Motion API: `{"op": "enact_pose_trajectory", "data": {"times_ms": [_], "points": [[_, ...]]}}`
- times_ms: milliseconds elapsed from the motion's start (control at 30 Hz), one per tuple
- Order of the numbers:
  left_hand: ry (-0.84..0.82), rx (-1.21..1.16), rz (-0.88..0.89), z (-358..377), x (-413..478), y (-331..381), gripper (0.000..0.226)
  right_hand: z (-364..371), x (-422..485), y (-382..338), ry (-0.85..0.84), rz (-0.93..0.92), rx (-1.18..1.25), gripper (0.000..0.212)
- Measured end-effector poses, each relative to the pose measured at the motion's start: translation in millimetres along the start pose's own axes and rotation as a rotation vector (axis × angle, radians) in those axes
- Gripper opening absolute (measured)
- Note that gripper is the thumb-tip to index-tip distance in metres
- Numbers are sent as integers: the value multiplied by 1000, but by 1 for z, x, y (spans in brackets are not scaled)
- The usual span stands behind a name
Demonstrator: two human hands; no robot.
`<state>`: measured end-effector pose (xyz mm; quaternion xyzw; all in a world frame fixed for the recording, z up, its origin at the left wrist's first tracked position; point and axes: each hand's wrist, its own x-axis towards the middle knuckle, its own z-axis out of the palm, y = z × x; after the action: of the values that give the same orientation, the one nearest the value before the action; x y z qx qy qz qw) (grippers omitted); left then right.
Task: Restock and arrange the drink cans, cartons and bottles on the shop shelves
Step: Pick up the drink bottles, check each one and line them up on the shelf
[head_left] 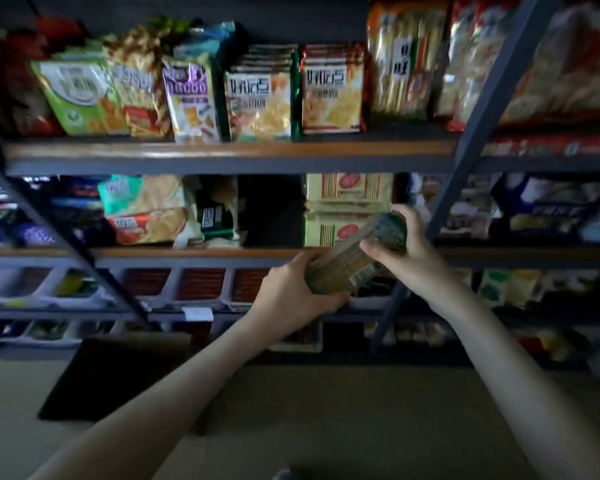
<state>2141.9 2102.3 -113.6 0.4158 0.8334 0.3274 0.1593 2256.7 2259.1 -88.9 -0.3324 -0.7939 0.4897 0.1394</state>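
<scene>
Olive-tan can (352,259), dark green top, tilted, left hand (291,292) and right hand (414,252) fingers curled round it.

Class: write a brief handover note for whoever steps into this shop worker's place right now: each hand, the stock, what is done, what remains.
Left hand grips the lower end of the tilted cylindrical container; right hand grips its top end.
It is held in the air in front of the middle shelf, near the stacked cream packs.
Done: container in hand, not yet shelved.
Left: set it upright on a shelf; the dark gap left of the packs looks a likely spot.
</scene>
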Motion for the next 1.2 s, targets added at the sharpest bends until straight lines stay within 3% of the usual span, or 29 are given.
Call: {"op": "enact_pose_trajectory", "data": {"times_ms": [67,133,233,333,400,467,533,600,667,733,900,967,1200], "points": [[-83,13,-80,13,-11,-14,66,9,-15,15,-71,123,-265,92],[-139,-14,-132,22,-16,-25,56,19,-30,26,-73,76,-634,96],[-177,-33,-184,26,-18,-36,51,44,-46,36,-34,-209,-857,95],[-204,-98,-167,19,-20,-38,43,80,-43,49,-73,-609,-915,93],[-225,-83,-139,9,-20,-39,41,98,-32,54,-11,-721,-900,82],[-258,-105,-119,-10,-17,-41,52,108,-21,56,68,-735,-793,61],[-287,-383,-108,-30,-17,-47,66,111,-16,46,74,-556,-464,33],[-267,-636,-49,-42,-21,-49,63,115,-15,41,24,-288,71,37],[-204,-677,26,-35,-25,-53,57,116,-16,42,94,-147,386,60],[-154,-587,70,-16,-23,-64,58,116,-19,45,126,-111,395,81],[-156,-324,164,24,-19,-89,71,113,-26,49,130,-92,402,52],[-149,-316,163,32,-21,-91,73,113,-29,47,102,-81,463,52],[26,-380,206,42,-26,-82,48,114,-43,30,70,-77,569,52]]}}
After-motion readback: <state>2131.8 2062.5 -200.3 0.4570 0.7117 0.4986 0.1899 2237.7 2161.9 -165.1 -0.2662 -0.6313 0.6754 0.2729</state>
